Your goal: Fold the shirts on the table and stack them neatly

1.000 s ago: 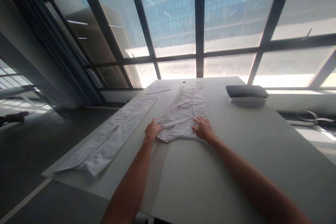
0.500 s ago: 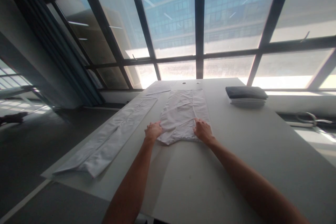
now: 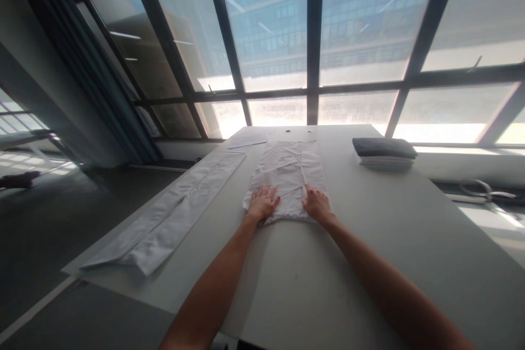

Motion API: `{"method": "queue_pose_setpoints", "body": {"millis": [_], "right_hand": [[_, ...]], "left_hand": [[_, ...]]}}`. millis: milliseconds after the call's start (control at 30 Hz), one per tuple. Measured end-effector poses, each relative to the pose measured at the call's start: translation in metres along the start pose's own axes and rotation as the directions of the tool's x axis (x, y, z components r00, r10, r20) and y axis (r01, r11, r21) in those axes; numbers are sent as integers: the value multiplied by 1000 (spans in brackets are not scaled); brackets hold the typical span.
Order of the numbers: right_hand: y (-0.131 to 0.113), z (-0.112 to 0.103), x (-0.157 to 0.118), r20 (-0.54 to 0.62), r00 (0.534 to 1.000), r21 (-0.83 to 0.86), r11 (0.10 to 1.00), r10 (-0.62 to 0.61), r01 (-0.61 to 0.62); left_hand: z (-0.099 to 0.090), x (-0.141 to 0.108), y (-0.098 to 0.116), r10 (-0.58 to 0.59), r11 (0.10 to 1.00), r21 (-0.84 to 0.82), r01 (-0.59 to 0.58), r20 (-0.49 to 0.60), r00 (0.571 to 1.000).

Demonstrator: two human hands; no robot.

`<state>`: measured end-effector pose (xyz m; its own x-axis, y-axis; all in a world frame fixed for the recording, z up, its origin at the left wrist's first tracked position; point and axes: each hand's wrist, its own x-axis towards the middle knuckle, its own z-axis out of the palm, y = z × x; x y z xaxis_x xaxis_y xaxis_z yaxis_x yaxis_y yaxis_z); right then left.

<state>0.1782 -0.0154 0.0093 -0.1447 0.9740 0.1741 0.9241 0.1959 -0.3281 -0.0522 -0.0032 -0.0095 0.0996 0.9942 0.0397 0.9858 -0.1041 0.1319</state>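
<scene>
A wrinkled white garment (image 3: 283, 167) lies folded on the white table (image 3: 295, 279), in front of me. My left hand (image 3: 263, 202) rests flat on its near left part, with the fingers spread. On the near right part is my right hand (image 3: 316, 203), its fingers curled together against the cloth near a long crease. Whether cloth is pinched between those fingers is too small to tell.
To the left, a long white folded cloth (image 3: 164, 216) lies along the table edge. Flat white pieces (image 3: 248, 141) are at the far left. A folded stack with dark cloth on top (image 3: 384, 147) sits at the far right. Large windows stand behind the table.
My left hand has moved right, from the garment's left edge onto the cloth, and its fingers have spread flat. My right hand has stayed in nearly the same place.
</scene>
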Motion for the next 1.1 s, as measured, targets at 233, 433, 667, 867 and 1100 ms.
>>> {"method": "queue_pose_setpoints", "body": {"millis": [233, 433, 667, 867, 1100], "right_hand": [[15, -2, 15, -149, 986, 347, 938, 74, -18], [68, -23, 19, -322, 916, 572, 820, 240, -14], [157, -28, -13, -175, 952, 461, 875, 252, -147], [166, -26, -28, -87, 985, 163, 977, 152, -137], [163, -38, -24, -43, 976, 29, 976, 216, -215]], "left_hand": [[3, 2, -3, -2, 1000, -5, 2, -31, 1000], [2, -1, -2, 9, 1000, 8, -9, -56, 998], [1, -1, 0, -5, 1000, -25, 4, -54, 999], [1, 1, -2, -11, 999, -31, 9, -65, 998], [-2, 1, 0, -11, 1000, 7, 12, -34, 999]]}}
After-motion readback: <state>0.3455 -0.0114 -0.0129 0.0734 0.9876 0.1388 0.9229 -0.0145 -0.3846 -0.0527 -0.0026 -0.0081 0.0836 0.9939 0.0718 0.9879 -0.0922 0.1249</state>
